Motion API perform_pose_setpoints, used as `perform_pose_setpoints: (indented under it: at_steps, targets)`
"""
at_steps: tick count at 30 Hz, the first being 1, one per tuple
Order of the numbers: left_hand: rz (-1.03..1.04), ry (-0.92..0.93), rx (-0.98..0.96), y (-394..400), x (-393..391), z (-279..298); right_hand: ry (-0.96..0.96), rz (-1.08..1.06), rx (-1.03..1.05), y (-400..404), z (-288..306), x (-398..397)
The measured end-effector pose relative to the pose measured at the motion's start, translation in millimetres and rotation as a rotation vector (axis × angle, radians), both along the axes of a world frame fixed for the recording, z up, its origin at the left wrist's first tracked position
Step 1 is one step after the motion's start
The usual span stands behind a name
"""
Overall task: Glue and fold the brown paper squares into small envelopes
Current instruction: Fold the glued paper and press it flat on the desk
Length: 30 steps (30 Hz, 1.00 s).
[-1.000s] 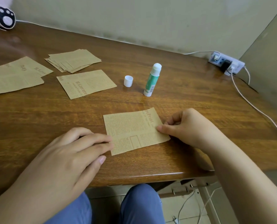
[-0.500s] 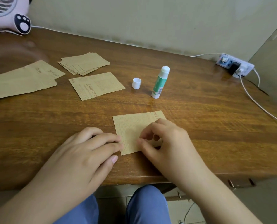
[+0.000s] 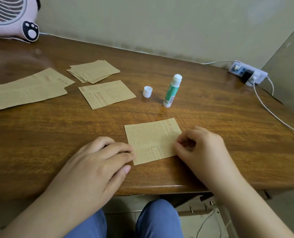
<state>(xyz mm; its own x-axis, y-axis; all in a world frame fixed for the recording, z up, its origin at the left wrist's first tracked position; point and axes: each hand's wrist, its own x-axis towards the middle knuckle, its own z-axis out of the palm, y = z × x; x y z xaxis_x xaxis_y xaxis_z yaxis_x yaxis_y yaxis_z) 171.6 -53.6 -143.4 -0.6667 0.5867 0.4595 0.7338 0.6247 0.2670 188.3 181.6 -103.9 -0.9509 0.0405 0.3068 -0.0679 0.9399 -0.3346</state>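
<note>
A brown printed paper square (image 3: pixel 151 140) lies flat near the table's front edge. My left hand (image 3: pixel 98 162) rests on the table with straight fingers, its fingertips pressing the square's left edge. My right hand (image 3: pixel 204 152) sits at the square's right edge with curled fingers, thumb and forefinger pinching that edge. An uncapped green and white glue stick (image 3: pixel 172 91) stands upright behind the square, with its white cap (image 3: pixel 147 91) to its left.
A single brown sheet (image 3: pixel 106 94), a stack of several squares (image 3: pixel 94 72) and larger brown sheets (image 3: pixel 27 90) lie at the back left. A pink fan (image 3: pixel 10 18) stands in the far left corner. A power strip (image 3: pixel 247 73) and white cable (image 3: pixel 271 114) occupy the right side.
My right hand slid from the right edge across the square, then back to the right edge. My left hand stayed pressed on the left edge. The view tilted up slightly.
</note>
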Motion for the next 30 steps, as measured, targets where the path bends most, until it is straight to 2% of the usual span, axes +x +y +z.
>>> perform_pose_setpoints:
  at_steps: [3,6,13,16,19,23,25,30]
  targets:
    - [0.004,-0.005,-0.008,-0.2,0.9,1.5,0.007,0.158,-0.072,-35.8,-1.2,-8.6]
    - [-0.001,-0.019,-0.005,-1.3,0.4,1.4,-0.047,0.219,-0.106,-56.7,-9.9,-14.5]
    - [-0.006,-0.023,0.005,-1.9,-0.6,-1.7,-0.113,-0.050,-0.088,6.6,2.3,-5.9]
    - [-0.006,-0.011,-0.007,-1.0,-0.8,-1.7,-0.131,-0.070,-0.014,8.8,7.6,-8.2]
    - [0.001,-0.022,-0.015,-1.0,-0.1,-0.2,-0.027,0.046,-0.052,-19.2,10.5,-16.6]
    - [0.009,-0.032,-0.020,-1.0,1.4,1.8,-0.110,0.222,-0.082,-57.9,0.8,-25.0]
    - [0.004,-0.032,-0.013,-1.0,1.2,2.2,-0.123,0.194,-0.098,-51.1,-2.5,-26.4]
    - [0.003,-0.015,-0.010,-1.8,0.2,0.0,-0.129,-0.058,-0.108,4.2,2.9,-23.1]
